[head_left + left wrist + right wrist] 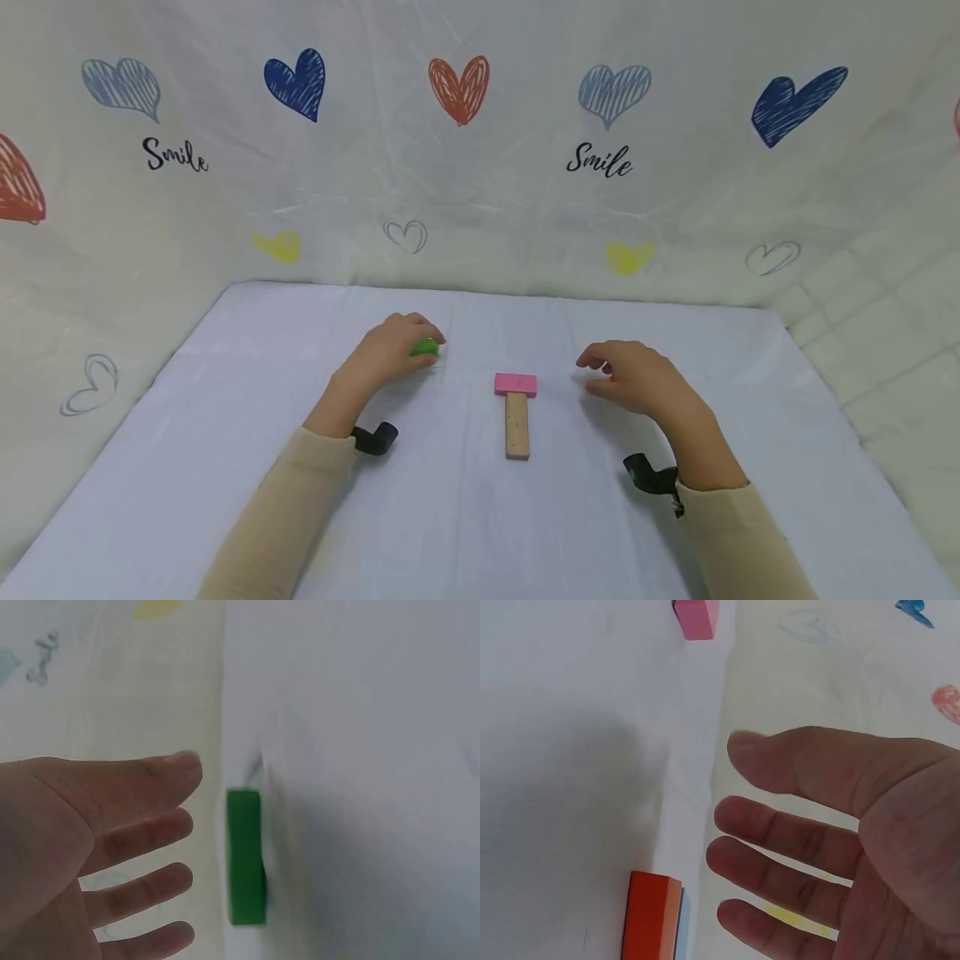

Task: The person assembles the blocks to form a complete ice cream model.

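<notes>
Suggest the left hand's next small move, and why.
Probably close the left hand gently around the green block. Its fingers are straight and spread in the left wrist view, with the block just beyond their tips, so it seems near but not yet gripped.

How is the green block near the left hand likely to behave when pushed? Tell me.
The green block looks stiff, since its edges run straight. Its flat face suggests it would slide rather than roll. Being long and narrow, it might swivel if pushed near one end.
</notes>
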Demonstrator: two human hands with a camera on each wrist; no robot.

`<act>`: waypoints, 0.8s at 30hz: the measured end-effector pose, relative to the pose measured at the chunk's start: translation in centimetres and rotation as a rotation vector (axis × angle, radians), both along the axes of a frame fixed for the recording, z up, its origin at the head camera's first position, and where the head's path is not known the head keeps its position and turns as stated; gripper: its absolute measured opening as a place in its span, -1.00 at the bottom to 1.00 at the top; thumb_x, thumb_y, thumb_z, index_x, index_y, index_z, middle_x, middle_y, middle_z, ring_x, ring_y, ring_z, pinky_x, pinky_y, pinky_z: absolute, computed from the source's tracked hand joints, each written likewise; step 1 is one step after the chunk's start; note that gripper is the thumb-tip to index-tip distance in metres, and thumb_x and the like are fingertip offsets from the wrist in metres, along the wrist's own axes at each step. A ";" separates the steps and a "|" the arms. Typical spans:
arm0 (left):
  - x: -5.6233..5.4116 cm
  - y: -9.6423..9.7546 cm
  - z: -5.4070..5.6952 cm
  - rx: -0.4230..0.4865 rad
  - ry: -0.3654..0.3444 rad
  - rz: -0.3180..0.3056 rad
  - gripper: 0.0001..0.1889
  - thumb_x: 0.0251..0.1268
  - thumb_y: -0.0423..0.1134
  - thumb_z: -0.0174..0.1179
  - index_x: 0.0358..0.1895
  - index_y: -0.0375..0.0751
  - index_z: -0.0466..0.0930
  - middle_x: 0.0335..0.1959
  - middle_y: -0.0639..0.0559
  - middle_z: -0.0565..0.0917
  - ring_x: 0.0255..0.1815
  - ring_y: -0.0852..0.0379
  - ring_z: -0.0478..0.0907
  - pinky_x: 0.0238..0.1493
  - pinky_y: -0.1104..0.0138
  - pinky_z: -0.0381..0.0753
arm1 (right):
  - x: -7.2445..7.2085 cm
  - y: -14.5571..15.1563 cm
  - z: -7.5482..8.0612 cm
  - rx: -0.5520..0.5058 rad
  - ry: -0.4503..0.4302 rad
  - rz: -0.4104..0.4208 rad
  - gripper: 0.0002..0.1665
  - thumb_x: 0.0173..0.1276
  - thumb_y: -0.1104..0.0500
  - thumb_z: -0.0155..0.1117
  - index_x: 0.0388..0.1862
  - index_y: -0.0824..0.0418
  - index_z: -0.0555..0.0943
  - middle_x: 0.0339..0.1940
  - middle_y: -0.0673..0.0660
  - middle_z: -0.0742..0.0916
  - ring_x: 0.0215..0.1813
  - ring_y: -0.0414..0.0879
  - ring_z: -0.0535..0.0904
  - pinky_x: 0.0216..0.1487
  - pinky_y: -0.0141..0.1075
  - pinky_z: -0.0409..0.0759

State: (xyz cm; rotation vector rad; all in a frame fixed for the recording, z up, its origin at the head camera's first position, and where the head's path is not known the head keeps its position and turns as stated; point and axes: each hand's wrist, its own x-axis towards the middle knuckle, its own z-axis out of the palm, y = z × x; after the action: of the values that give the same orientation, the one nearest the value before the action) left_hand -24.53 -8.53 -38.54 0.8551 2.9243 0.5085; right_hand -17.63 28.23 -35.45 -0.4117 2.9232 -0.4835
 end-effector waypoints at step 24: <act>6.5 7.1 0.4 -0.183 0.034 -0.441 -0.63 0.38 0.00 0.26 0.22 0.16 0.60 0.35 0.09 0.48 0.33 -0.04 0.39 0.21 0.12 0.51 | 0.2 4.4 1.1 0.051 -0.113 -0.109 -0.66 0.24 0.14 0.37 0.02 0.09 0.67 -0.05 0.16 0.72 -0.05 0.08 0.59 -0.12 0.00 0.57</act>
State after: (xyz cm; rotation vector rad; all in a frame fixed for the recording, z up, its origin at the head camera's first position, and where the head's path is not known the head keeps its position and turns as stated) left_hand -18.04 -1.40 -38.15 1.4315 2.6291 0.1921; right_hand -17.48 32.63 -34.34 -0.2119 2.8520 -0.4305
